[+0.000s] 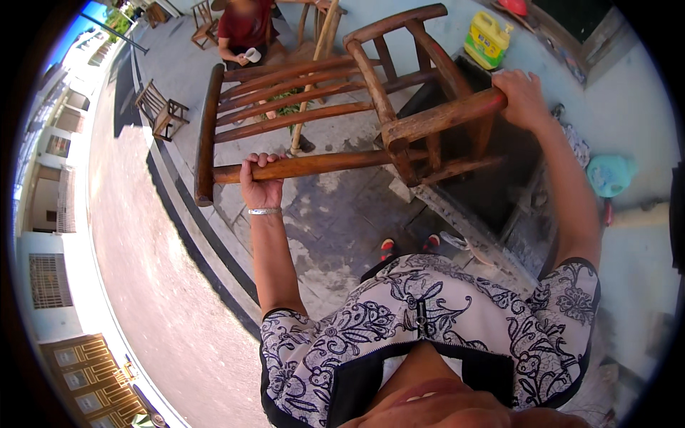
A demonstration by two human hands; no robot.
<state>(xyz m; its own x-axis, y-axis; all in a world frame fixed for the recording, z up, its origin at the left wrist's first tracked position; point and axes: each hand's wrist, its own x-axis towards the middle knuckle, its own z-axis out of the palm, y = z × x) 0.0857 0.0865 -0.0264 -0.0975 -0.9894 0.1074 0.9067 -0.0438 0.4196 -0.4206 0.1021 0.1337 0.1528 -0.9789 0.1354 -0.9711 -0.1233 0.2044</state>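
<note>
A brown wooden chair [307,166] is held up in front of me, tipped on its side, with its slatted back to the left and its seat frame and legs to the right. My left hand [262,180] wraps round the long rail near the chair's left end. At the other side, my right hand [524,98] grips the end of a thick wooden bar, with the fingers partly hidden behind it. Below the chair's right part lies a dark basin with a stone rim [467,227].
A yellow jug [488,39] stands by the wall behind the basin; a teal plastic container [611,175] is at the right. A person in a red shirt [246,28] sits beyond, holding a white cup [252,55]. A small wooden chair [160,110] stands left, near the road [128,214].
</note>
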